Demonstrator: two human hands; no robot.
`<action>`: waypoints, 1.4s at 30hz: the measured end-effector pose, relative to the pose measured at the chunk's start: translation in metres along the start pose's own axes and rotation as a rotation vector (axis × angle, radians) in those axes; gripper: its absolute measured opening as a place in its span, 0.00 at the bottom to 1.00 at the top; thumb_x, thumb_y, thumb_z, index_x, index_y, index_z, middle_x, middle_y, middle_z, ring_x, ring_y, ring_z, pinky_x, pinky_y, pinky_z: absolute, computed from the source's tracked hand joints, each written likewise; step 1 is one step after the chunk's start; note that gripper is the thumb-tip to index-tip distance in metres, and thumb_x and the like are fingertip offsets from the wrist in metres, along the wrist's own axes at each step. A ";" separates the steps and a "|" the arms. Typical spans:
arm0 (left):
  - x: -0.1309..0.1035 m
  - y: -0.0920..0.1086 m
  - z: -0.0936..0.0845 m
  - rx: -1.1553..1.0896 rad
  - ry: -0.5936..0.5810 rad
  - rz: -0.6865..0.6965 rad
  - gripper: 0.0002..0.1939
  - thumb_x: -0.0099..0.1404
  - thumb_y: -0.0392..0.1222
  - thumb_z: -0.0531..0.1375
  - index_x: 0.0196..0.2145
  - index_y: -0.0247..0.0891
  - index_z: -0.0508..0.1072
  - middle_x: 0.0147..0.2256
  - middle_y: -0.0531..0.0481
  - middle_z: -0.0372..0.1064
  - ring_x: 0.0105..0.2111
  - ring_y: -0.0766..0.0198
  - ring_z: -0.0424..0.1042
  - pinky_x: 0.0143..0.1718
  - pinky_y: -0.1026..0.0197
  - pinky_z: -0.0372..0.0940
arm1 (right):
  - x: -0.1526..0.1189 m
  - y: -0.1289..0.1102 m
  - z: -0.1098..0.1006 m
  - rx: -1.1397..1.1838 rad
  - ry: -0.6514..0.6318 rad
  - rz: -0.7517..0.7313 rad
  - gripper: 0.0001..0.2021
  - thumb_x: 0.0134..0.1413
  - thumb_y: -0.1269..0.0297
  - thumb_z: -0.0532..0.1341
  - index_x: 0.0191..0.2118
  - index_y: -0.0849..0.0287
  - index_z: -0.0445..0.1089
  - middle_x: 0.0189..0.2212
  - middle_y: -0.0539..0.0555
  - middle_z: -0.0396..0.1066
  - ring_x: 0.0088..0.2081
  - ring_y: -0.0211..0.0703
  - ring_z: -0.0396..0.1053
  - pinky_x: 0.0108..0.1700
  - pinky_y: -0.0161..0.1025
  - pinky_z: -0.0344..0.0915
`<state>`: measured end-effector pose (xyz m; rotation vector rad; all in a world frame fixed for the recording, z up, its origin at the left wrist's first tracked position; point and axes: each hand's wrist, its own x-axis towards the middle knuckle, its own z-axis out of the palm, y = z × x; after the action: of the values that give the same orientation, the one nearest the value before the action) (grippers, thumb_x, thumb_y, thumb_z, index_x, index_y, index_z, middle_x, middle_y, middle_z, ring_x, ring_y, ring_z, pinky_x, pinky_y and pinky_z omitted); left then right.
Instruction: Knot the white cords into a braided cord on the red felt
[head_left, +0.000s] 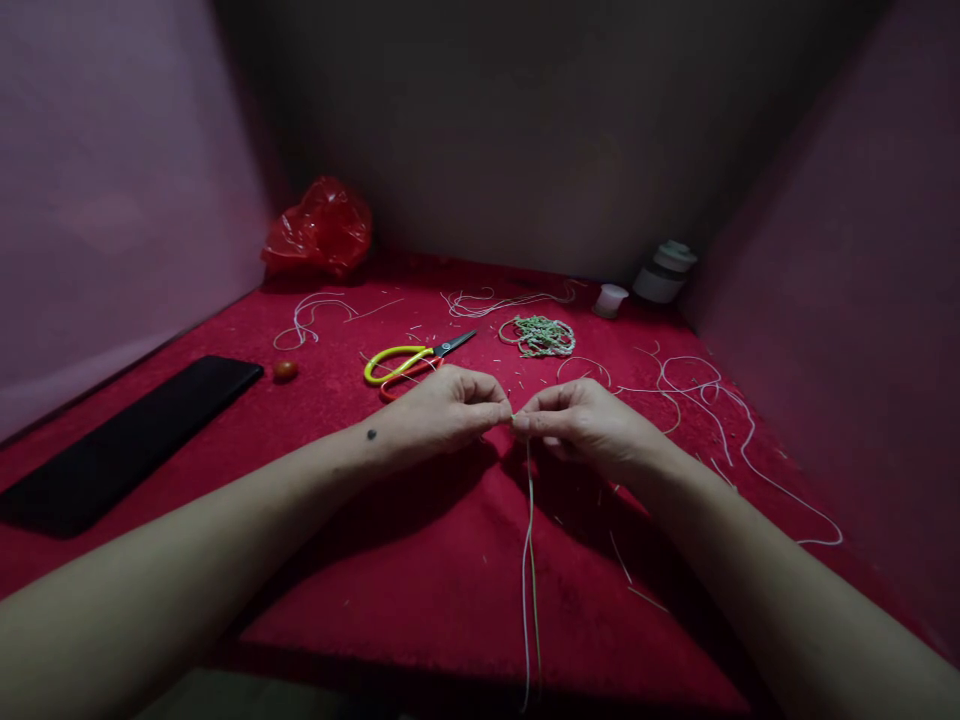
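Observation:
My left hand [474,402] and my right hand [574,418] meet fingertip to fingertip over the middle of the red cloth. Both pinch a thin cord [530,520], whose two strands, one pale and one greenish, hang down past the front edge of the table. The small piece between the fingertips is mostly hidden. Just beyond my left hand lie scissors [397,362] with one yellow and one red handle, blades pointing right. A heap of green and white braided cord [546,337] rests beyond the fingertips.
Loose strands [705,385] and clippings are scattered at the right, with more cord [495,303] at the back. A black flat slab [127,440] and a small reddish-brown bead [285,371] lie left. Behind are a red plastic bag [322,230], a white spool [610,300] and a jar [665,272].

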<state>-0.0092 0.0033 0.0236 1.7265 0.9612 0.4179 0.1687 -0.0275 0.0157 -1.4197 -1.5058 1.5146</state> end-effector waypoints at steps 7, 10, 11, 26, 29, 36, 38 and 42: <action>0.000 -0.002 -0.002 0.056 -0.029 0.047 0.09 0.59 0.43 0.54 0.30 0.34 0.69 0.17 0.58 0.56 0.15 0.75 0.53 0.16 0.70 0.48 | 0.001 0.002 0.000 0.111 -0.040 -0.006 0.12 0.39 0.60 0.66 0.21 0.63 0.66 0.11 0.44 0.56 0.15 0.26 0.48 0.17 0.30 0.40; -0.001 -0.003 -0.003 0.047 -0.018 0.053 0.08 0.59 0.42 0.54 0.31 0.34 0.69 0.17 0.58 0.56 0.15 0.75 0.53 0.15 0.70 0.48 | 0.002 0.003 -0.001 0.125 -0.038 -0.011 0.10 0.39 0.62 0.66 0.23 0.63 0.68 0.11 0.44 0.56 0.14 0.27 0.48 0.17 0.30 0.40; -0.001 -0.003 -0.003 0.040 -0.013 0.053 0.08 0.59 0.42 0.54 0.31 0.35 0.69 0.17 0.58 0.56 0.15 0.75 0.52 0.15 0.70 0.47 | 0.003 0.003 -0.001 0.133 -0.035 -0.013 0.09 0.39 0.63 0.66 0.24 0.63 0.68 0.11 0.44 0.57 0.15 0.27 0.48 0.17 0.30 0.40; 0.000 0.001 0.001 0.098 0.029 0.086 0.08 0.58 0.38 0.55 0.26 0.31 0.70 0.17 0.59 0.54 0.17 0.76 0.51 0.18 0.70 0.46 | 0.007 0.012 0.012 0.308 0.086 -0.097 0.11 0.43 0.61 0.63 0.21 0.61 0.62 0.13 0.43 0.54 0.15 0.27 0.48 0.18 0.31 0.41; 0.000 0.000 0.000 0.095 0.022 0.081 0.08 0.58 0.38 0.55 0.27 0.31 0.71 0.17 0.59 0.55 0.18 0.75 0.51 0.19 0.69 0.47 | 0.008 0.013 0.013 0.350 0.105 -0.099 0.11 0.43 0.63 0.63 0.20 0.61 0.61 0.13 0.43 0.54 0.15 0.27 0.47 0.18 0.31 0.41; 0.001 0.000 0.000 0.074 0.006 0.108 0.06 0.56 0.36 0.55 0.27 0.32 0.70 0.20 0.58 0.57 0.21 0.74 0.54 0.24 0.68 0.51 | 0.007 0.010 0.018 0.355 0.160 -0.080 0.10 0.42 0.64 0.62 0.22 0.60 0.60 0.12 0.43 0.54 0.14 0.27 0.47 0.17 0.31 0.40; 0.000 0.000 0.000 0.067 -0.002 0.112 0.05 0.56 0.36 0.56 0.26 0.32 0.70 0.19 0.58 0.56 0.22 0.74 0.54 0.24 0.68 0.51 | 0.006 0.008 0.019 0.340 0.183 -0.078 0.09 0.42 0.65 0.62 0.21 0.60 0.60 0.12 0.42 0.53 0.14 0.27 0.46 0.17 0.31 0.40; -0.001 0.001 0.000 0.059 0.003 0.126 0.05 0.56 0.36 0.56 0.26 0.32 0.69 0.20 0.58 0.57 0.23 0.73 0.55 0.25 0.68 0.51 | 0.003 0.004 0.021 0.311 0.222 -0.087 0.09 0.42 0.67 0.61 0.21 0.61 0.59 0.12 0.42 0.53 0.14 0.26 0.46 0.17 0.31 0.40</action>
<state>-0.0093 0.0026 0.0242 1.8466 0.8772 0.4773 0.1496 -0.0321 0.0070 -1.2738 -1.1295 1.4140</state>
